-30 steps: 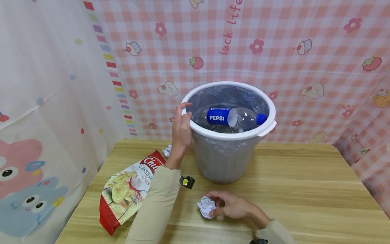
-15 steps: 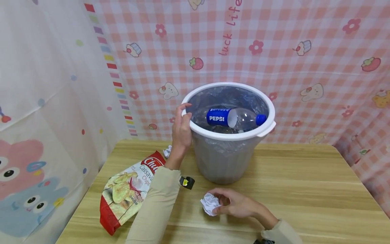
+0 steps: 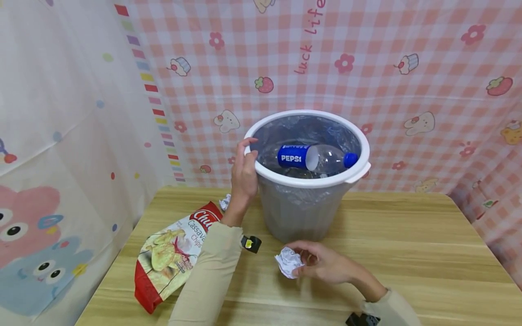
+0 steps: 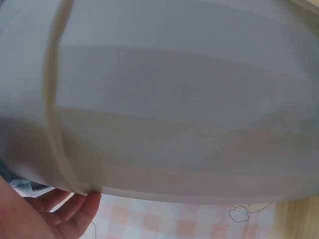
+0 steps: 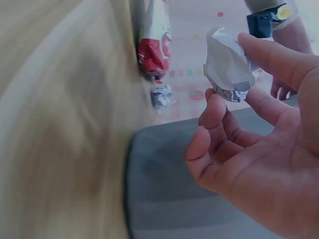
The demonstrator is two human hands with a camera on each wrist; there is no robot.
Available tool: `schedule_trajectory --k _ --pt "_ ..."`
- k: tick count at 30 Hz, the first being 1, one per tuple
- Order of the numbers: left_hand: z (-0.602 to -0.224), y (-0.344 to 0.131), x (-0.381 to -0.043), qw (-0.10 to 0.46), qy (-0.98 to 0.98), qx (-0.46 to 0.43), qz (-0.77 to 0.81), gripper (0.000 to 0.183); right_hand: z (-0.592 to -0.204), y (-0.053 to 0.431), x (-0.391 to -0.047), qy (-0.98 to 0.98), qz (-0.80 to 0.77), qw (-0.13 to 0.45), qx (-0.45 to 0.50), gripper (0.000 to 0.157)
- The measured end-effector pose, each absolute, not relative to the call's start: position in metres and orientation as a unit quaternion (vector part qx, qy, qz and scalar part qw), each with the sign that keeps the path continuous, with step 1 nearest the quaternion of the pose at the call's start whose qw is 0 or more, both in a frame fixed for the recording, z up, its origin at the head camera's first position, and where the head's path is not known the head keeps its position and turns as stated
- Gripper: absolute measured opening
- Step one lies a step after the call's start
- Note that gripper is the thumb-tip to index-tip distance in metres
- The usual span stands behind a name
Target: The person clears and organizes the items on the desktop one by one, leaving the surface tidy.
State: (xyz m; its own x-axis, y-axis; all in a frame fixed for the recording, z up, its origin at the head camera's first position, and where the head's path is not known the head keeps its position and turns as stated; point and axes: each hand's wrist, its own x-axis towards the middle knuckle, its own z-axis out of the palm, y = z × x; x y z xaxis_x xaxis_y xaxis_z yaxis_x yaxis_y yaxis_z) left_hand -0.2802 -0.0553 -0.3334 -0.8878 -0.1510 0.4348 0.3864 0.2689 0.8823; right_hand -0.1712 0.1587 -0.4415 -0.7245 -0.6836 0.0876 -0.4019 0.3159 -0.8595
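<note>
A grey trash bin with a white rim and a clear liner stands on the wooden table, tipped slightly toward me. My left hand grips the left side of its rim, thumb and fingers around the edge; the left wrist view shows the fingers at the rim beside the bin's wall. In front of the bin, my right hand pinches a crumpled paper ball between thumb and fingers, just above the table. Printed marks show on the ball in the right wrist view. Inside the bin lies a Pepsi bottle with a blue cap.
A red and cream cassava chips bag lies left of my left forearm, partly covered by it. Behind that forearm sits another crumpled paper ball. A checked curtain hangs behind the wooden table.
My right hand has lifted the paper ball a little and carried it to the right and toward the bin. The left hand keeps its hold on the rim.
</note>
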Motion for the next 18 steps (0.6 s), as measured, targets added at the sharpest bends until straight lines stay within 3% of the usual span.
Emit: schedule_trajectory --k 18 --pt "-0.333 -0.055 -0.280 0.226 -0.767 -0.080 -0.596 0.039 -0.393 0.174 -0.169 0.814 -0.451 0.109 -0.349 0.052"
